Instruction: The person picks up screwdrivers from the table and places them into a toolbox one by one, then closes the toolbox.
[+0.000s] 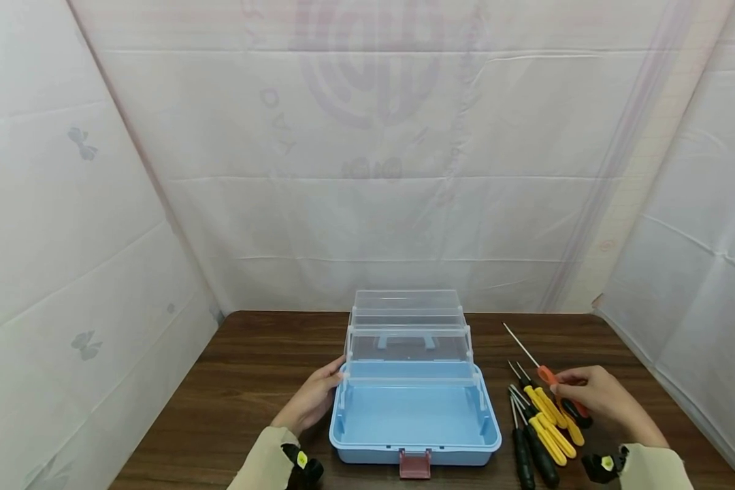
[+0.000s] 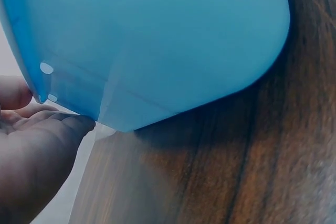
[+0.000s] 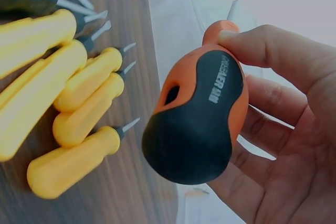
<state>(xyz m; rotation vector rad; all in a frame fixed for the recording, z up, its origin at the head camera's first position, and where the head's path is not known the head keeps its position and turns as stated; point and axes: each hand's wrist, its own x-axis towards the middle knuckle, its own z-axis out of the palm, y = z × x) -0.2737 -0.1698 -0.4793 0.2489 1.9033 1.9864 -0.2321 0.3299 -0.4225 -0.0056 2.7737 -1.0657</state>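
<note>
Holding an orange and black screwdriver (image 1: 547,374) in the right hand (image 1: 601,396), lower right of the head view, near yellow screwdrivers (image 1: 548,441) and black screwdrivers (image 1: 523,457) on the table (image 1: 251,361). Gripping the side of the open blue box (image 1: 410,416) with the left hand (image 1: 311,400), bottom middle.

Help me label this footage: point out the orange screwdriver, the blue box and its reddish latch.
Orange screwdriver (image 3: 201,109): right wrist view, handle's black grip.
Blue box (image 1: 409,415): head view, inside floor.
Reddish latch (image 1: 414,465): head view, front face.
</note>
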